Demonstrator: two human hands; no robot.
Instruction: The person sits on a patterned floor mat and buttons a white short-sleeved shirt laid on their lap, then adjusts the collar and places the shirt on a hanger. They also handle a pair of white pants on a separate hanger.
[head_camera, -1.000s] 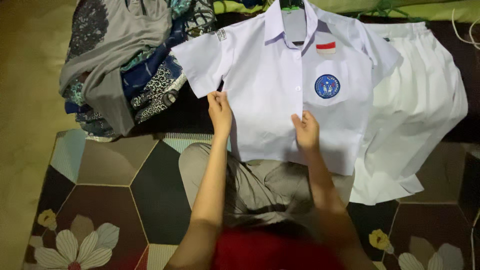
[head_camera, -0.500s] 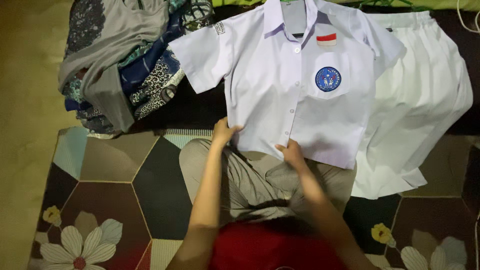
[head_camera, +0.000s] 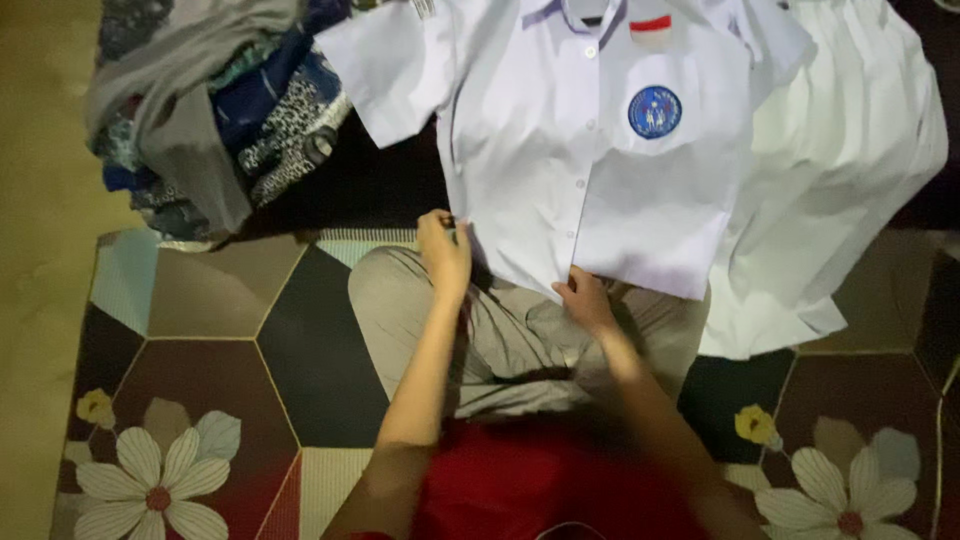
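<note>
Down at the shirt's (head_camera: 560, 170) bottom hem, both hands have slid from mid-front over the last second. The left hand (head_camera: 445, 250), at about 8 o'clock from the round badge (head_camera: 654, 111), pinches the hem corner; the right hand (head_camera: 585, 300) seems to pinch the button edge, though shadow blurs it. The shirt lies flat, overlapping the white skirt (head_camera: 850, 180) at 3 o'clock, clothes pile (head_camera: 210, 110) at 9.
</note>
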